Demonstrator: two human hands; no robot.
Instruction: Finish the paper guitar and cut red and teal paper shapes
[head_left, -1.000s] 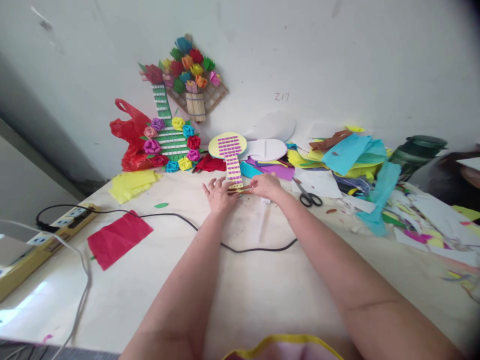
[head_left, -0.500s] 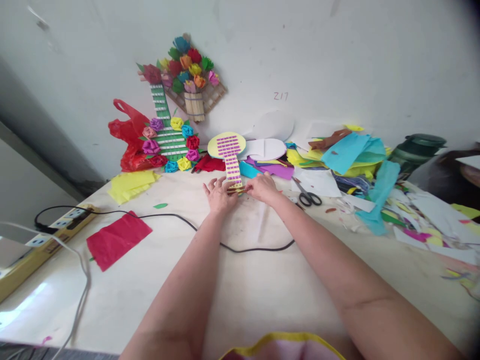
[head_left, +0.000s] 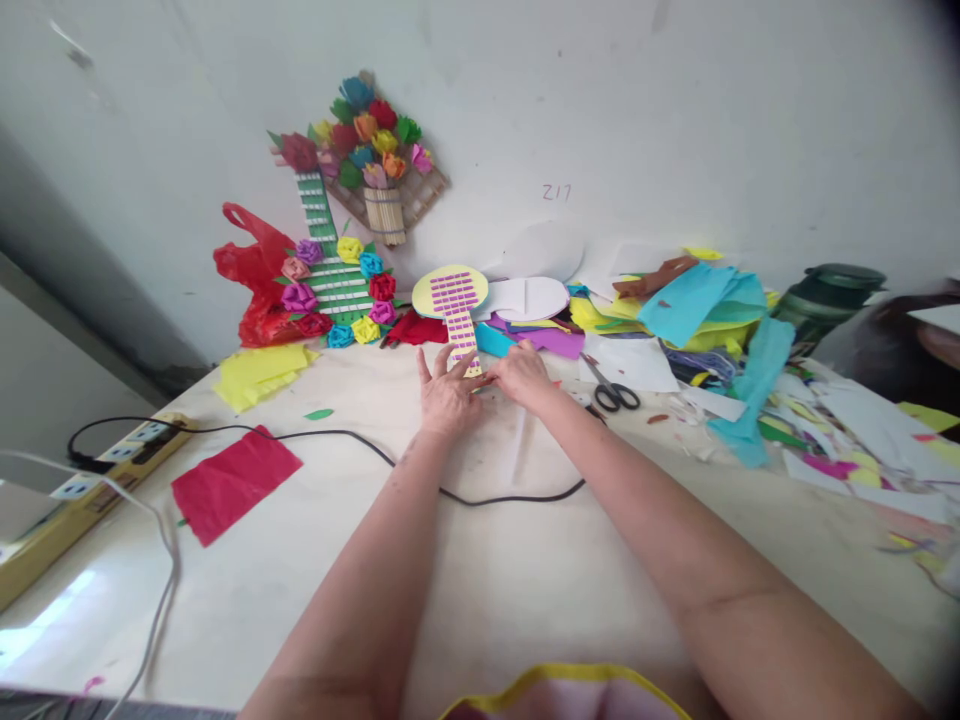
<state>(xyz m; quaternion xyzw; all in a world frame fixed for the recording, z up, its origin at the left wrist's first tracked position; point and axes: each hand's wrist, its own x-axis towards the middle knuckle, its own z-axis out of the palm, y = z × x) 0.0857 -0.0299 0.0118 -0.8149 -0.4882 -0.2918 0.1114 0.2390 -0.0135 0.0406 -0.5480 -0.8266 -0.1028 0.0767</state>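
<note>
While the paper guitar (head_left: 454, 300) sits near the frame's centre, the left hand (head_left: 448, 396) spreads and the right hand (head_left: 523, 376) bunches at its near end, any grip hidden; this seems fine fitting, next calling for steady pressure.

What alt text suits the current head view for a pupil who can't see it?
A person's left hand and right hand are close together at the narrow near end of a yellow cutout with purple strips. Scissors lie to the right, a red sheet to the left, and a flower-trimmed green craft stands behind.
</note>
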